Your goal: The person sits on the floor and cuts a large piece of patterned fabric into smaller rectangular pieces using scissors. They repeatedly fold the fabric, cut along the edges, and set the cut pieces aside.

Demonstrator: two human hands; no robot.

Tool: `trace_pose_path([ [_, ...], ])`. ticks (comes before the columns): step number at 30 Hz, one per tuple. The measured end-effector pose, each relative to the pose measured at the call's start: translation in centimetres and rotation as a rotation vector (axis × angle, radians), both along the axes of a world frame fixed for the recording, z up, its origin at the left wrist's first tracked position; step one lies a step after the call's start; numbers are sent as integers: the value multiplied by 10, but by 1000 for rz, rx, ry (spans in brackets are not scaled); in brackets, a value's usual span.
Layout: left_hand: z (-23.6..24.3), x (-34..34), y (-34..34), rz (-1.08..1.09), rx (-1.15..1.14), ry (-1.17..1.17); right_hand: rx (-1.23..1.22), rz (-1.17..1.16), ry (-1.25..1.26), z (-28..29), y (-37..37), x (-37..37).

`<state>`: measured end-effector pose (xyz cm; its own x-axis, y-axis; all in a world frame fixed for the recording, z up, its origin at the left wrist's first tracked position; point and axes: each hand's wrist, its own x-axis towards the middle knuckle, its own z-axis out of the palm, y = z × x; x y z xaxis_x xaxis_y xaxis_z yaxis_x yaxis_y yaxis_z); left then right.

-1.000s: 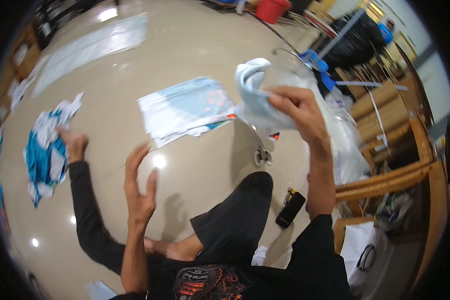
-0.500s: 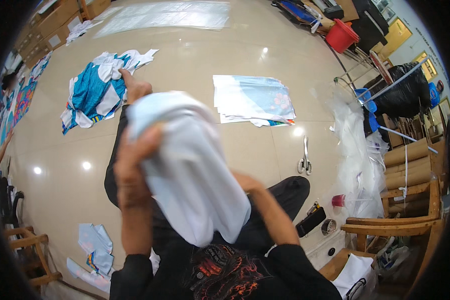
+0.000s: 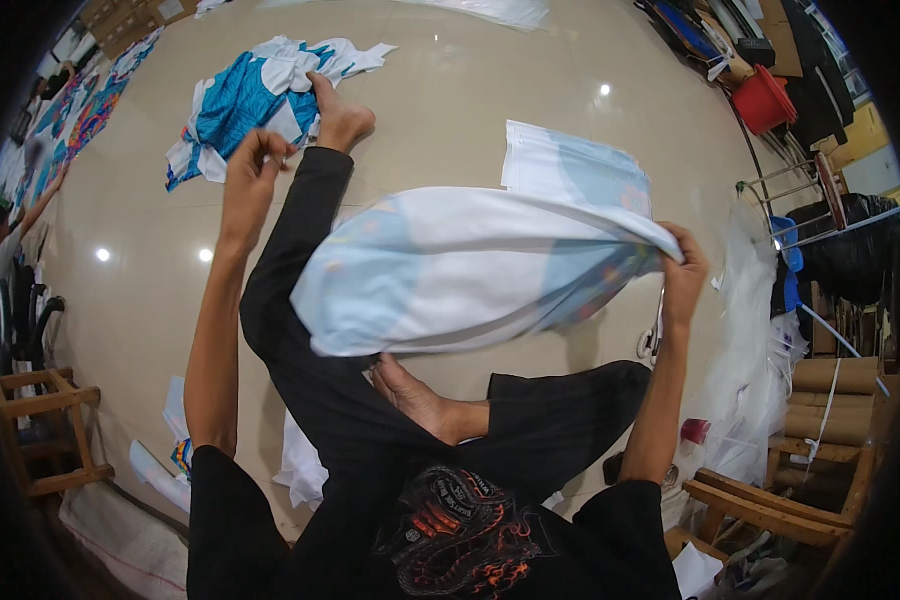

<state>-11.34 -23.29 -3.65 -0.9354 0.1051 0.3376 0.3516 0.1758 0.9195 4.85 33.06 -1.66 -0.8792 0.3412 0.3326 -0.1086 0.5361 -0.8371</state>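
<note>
My right hand [image 3: 682, 285] grips the bunched end of a white and light-blue printed cloth [image 3: 460, 265], which spreads sideways over my lap and the floor, its left part blurred. My left hand [image 3: 260, 160] is raised at the upper left, away from that cloth, fingers loosely curled and apart with nothing visible in them. Behind the cloth lies a stack of similar printed fabric pieces [image 3: 555, 155], partly covered. Scissors [image 3: 649, 342] lie partly hidden beside my right wrist. My bare foot [image 3: 340, 125] touches a crumpled teal and white fabric pile [image 3: 240, 100].
A co-worker's arm [image 3: 42, 200] and long printed fabrics [image 3: 100, 95] are at the far left, above a wooden stool [image 3: 45, 430]. On the right are a red bucket [image 3: 762, 98], plastic sheeting [image 3: 730, 340], brown rolls [image 3: 830, 400] and a wooden frame [image 3: 750, 510].
The cloth has gone from bunched between both hands to stretched sideways from my right hand, which moved right and up. My left hand has let go and moved up and left.
</note>
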Motion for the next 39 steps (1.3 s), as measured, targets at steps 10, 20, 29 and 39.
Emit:
trace_pose_path([
  [10,0,97,236,-789,-272,406,521,467,-73,38,-100,54],
  [20,-97,64,110,-875,-1013,88,274,-197,296,119,77,196],
  [29,-7,-55,-27,232,-722,165,275,-221,-189,-2,116,34],
  [39,40,83,-117,423,-836,331,288,-156,-12,-26,52,83],
])
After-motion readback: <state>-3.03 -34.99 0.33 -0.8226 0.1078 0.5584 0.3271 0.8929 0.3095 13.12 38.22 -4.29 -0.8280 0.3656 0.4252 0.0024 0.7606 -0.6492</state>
